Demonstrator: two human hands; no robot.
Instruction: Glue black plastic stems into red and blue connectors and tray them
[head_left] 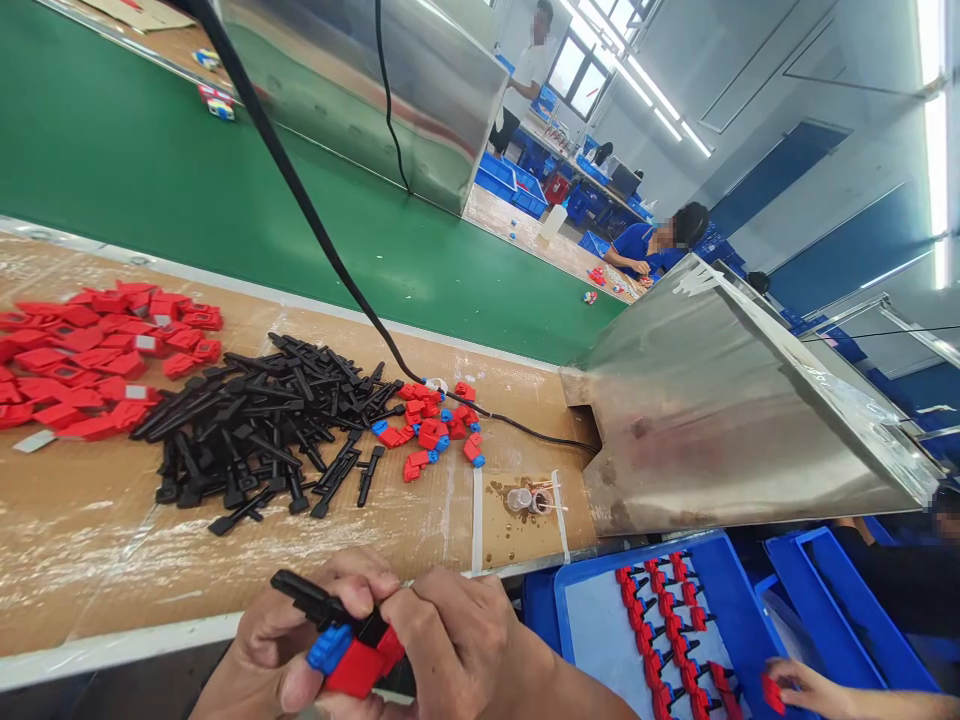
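Both my hands are closed at the bottom edge over one small assembly. My left hand grips a red and blue plastic piece from below. My right hand pinches a black plastic stick that pokes out of the red piece to the upper left. On the cardboard-covered bench ahead lie a pile of black sticks, a heap of red pieces at the left, and a smaller cluster of red and blue pieces.
A blue tray at lower right holds rows of finished red parts; another person's hand reaches into it. A steel chute stands right. A black cable crosses the green conveyor belt. Other workers sit far back.
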